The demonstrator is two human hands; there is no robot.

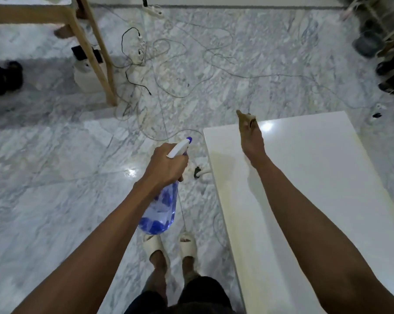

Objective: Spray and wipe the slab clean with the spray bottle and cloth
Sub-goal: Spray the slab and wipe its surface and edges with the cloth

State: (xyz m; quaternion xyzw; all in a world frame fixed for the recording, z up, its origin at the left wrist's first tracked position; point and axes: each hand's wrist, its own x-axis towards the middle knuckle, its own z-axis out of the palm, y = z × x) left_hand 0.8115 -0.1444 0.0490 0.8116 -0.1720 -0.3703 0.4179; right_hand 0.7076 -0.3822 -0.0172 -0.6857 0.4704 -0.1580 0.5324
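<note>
A glossy white slab (316, 177) lies at the right, running from near me to the middle distance. My left hand (166, 165) grips the neck of a clear blue spray bottle (160, 209) with a white trigger head; it hangs over the floor, just left of the slab's edge, nozzle pointing away from me. My right hand (252, 139) reaches over the slab's far left part and holds a small tan cloth (244, 117) that sticks out beyond the fingers. The cloth is above the slab's far edge; whether it touches the surface is unclear.
A grey marble floor (55, 177) is strewn with several cables and power strips (153, 10). Wooden furniture legs (100, 60) stand at the upper left beside a white box. Dark shoes (3, 75) lie at far left, more clutter at the upper right. My slippered feet (168, 245) stand below.
</note>
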